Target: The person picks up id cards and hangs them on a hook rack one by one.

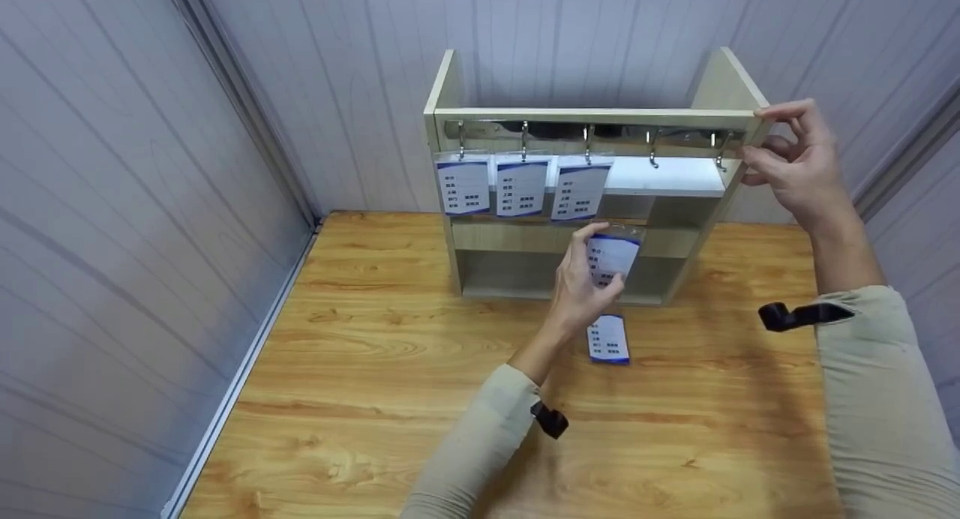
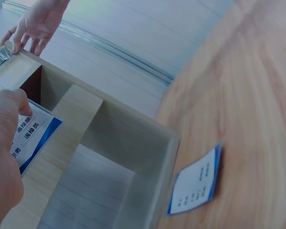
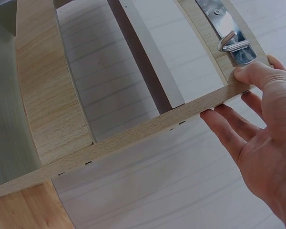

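Note:
My left hand (image 1: pixel 581 283) pinches a white and blue badge card (image 1: pixel 616 255) in a clear sleeve, raised in front of the shelf's lower part. In the left wrist view the thumb lies over the card's face (image 2: pixel 34 136). My right hand (image 1: pixel 802 159) grips the top right edge of the wooden shelf (image 1: pixel 600 114), thumb on the front and fingers round the side panel. A metal hook strip (image 1: pixel 626 133) runs along the top board. Three badge cards (image 1: pixel 463 187) hang from its left hooks; the two right hooks (image 1: pixel 652 148) carry none.
Another badge card (image 1: pixel 608 339) lies on the wood-grain table (image 1: pixel 360 399) in front of the shelf. White panelled walls (image 1: pixel 315 69) stand behind and to the left. Black straps (image 1: pixel 802 316) with small mounts hang at both sleeves.

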`<state>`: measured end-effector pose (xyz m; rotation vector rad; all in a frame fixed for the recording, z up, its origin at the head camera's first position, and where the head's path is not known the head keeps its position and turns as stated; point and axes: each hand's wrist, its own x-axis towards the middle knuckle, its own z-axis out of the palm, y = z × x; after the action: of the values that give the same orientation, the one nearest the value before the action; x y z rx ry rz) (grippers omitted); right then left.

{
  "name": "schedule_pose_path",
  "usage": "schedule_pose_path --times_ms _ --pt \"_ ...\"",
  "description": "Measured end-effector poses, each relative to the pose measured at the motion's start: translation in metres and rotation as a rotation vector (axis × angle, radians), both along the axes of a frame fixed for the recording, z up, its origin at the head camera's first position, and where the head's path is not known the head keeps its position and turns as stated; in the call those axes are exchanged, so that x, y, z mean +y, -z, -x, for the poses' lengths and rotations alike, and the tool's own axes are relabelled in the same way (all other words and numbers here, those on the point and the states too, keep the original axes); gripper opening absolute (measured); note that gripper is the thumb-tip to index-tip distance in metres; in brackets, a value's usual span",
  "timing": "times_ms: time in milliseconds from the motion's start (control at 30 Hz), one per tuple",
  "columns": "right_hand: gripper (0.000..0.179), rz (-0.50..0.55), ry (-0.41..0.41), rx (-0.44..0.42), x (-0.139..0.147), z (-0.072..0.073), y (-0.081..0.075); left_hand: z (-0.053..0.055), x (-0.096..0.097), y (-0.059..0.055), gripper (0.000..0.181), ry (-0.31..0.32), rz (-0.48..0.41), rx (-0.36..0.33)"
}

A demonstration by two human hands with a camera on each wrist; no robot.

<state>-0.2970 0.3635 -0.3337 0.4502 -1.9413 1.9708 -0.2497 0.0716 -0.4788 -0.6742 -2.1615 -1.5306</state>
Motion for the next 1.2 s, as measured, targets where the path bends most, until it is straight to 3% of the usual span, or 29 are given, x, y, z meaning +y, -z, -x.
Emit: schedule_pose_path --times_ms 233,633,1200 --pt "0.043 -0.011 0.024 -0.012 0.000 -0.001 0.002 0.001 0.006 -0.011 0.077 0.021 -0.007 0.031" --pt "0.044 0.033 -0.017 0.006 0.001 -0.003 0.007 0.000 0.010 -0.022 0.077 0.032 -0.014 0.077" --pt "0.044 -0.004 -0.002 0.007 0.000 0.002 0.000 0.010 0.019 -0.062 0.075 0.068 -0.013 0.165"
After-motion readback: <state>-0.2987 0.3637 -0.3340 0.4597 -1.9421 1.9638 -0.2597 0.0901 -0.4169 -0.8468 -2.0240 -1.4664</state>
